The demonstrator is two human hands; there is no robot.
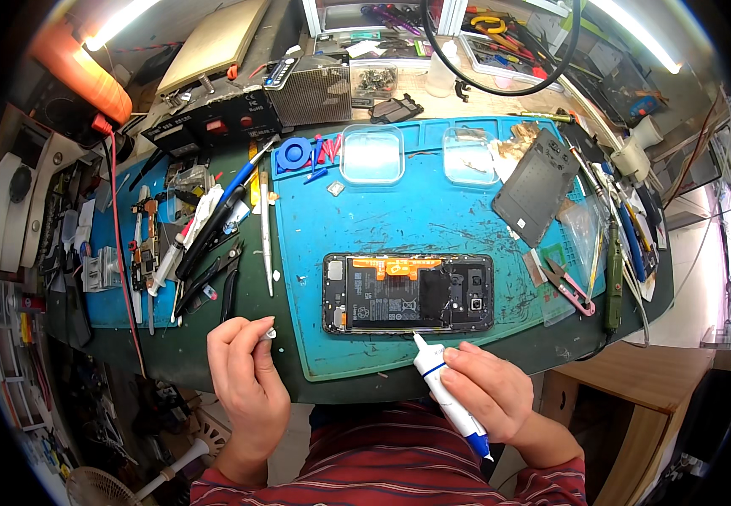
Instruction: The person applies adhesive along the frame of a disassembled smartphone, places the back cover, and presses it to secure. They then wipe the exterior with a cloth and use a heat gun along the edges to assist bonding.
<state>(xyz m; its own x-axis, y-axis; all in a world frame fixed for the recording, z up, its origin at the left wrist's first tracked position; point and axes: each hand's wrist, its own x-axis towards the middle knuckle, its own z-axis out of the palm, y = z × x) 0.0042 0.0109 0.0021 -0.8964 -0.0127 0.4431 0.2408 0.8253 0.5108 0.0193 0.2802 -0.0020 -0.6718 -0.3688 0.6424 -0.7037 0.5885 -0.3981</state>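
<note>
An opened phone (408, 293) lies on the blue mat (382, 223) with its battery, orange flex cable and camera part exposed. My right hand (492, 392) is closed around a white glue tube (450, 392) with a blue end. Its thin nozzle points at the phone's near edge; whether it touches cannot be made out. Left of the phone, over the bench's near edge, my left hand (247, 371) pinches a small whitish piece (270, 333), perhaps a cap. A dark phone back cover (537, 187) rests at the mat's far right.
Two clear plastic boxes (372, 155) and a blue tape roll (295, 153) sit along the mat's far side. Pliers (207, 287), a syringe (166, 268) and other tools crowd the left. Pink-handled scissors (572, 291) and a green screwdriver (613, 282) lie at right.
</note>
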